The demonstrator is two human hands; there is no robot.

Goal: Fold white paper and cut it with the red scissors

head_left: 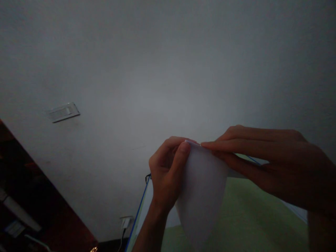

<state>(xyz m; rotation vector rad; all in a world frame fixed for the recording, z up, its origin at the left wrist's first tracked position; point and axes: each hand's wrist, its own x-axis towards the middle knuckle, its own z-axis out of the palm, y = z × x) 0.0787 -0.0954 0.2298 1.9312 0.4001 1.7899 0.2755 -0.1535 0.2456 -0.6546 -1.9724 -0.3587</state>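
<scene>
A white sheet of paper [203, 189], narrowing to a point at its lower end, hangs between my two hands. My left hand [169, 168] pinches its upper left corner, with the thumb on the near face and the fingers behind. Along the top edge, my right hand [275, 161] grips the paper between thumb and fingertips, the fingers stretched out and pressed together. The top edge looks folded or layered, but the dim light hides how many layers there are.
Below the paper lies a green surface [252, 213] with a blue edge. A pale wall [157, 87] fills the background, with a switch plate [64, 112] on it. A plug [126, 222] with a cord sits low on the wall. Dark, unclear items stand at lower left.
</scene>
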